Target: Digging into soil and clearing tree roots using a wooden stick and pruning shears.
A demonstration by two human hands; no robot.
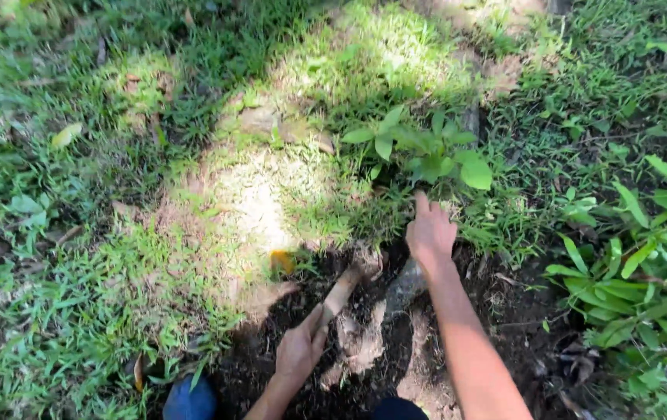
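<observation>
Wide patch of grass (77,257) in dappled sun, dark dug soil (504,311) at its near edge, and this looks like the digging-out step around a leafy plant (427,152). The right hand (430,232) reaches forward, arm straight, fingers bunched into the turf just below those leaves; what it grips, I cannot tell. The left hand (299,350) sits lower, closed around a wooden tool handle (339,294) angled into the earth. A careful pry seems called for.
</observation>
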